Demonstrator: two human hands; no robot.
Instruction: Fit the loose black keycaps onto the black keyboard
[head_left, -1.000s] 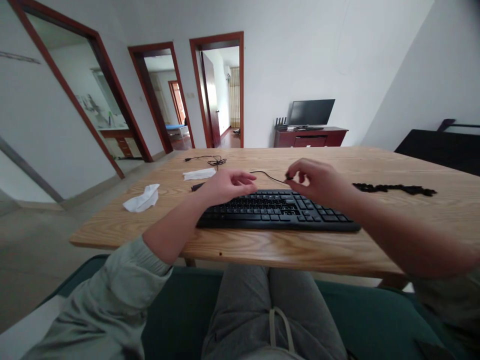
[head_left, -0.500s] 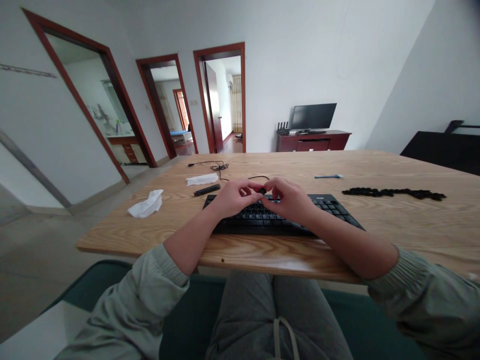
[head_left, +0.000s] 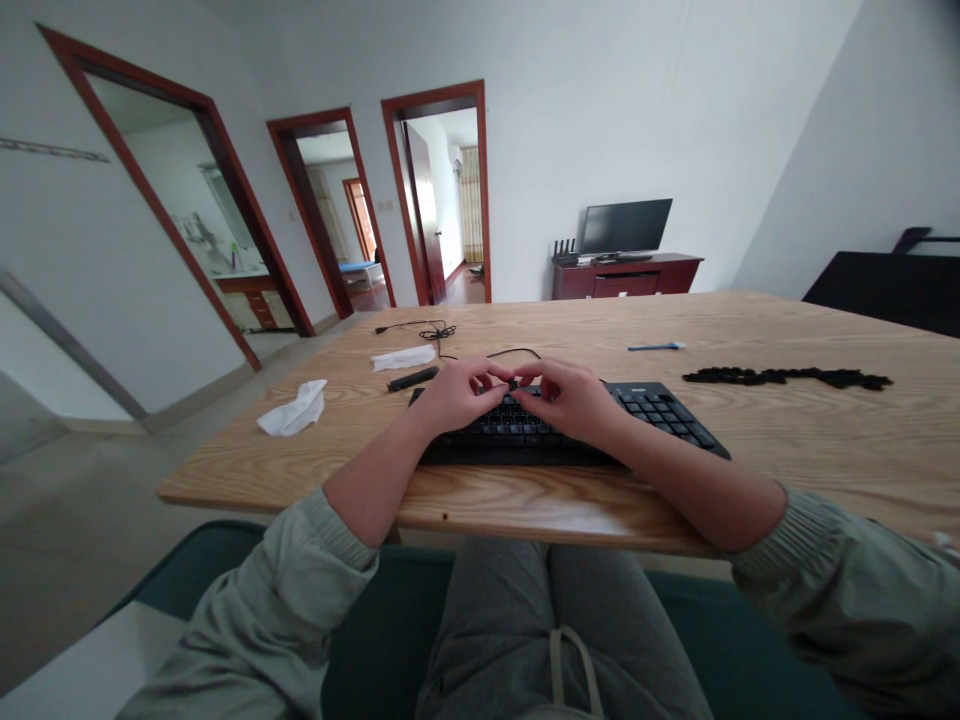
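A black keyboard (head_left: 675, 420) lies near the front edge of the wooden table, and both hands are over its upper middle. Between my fingertips is a small black keycap (head_left: 514, 384), partly covered by the fingers. My left hand (head_left: 459, 397) pinches it from the left, thumb and forefinger closed. From the other side my right hand (head_left: 568, 398) closes its thumb and fingertips on it. Several keys beneath the hands are hidden. A row of loose black keycaps (head_left: 787, 377) lies to the right of the keyboard.
Left of the keyboard are a black bar-shaped piece (head_left: 412, 379), a flat white wipe (head_left: 403, 358) and a crumpled one (head_left: 294, 409). A coiled black cable (head_left: 437, 332) lies behind them. A blue brush (head_left: 655, 347) rests further back on the table (head_left: 315, 470).
Both hands have moved slightly left and lower with the keycap, closer to the keys. The view has shifted a little; the things on the table have stayed in place.
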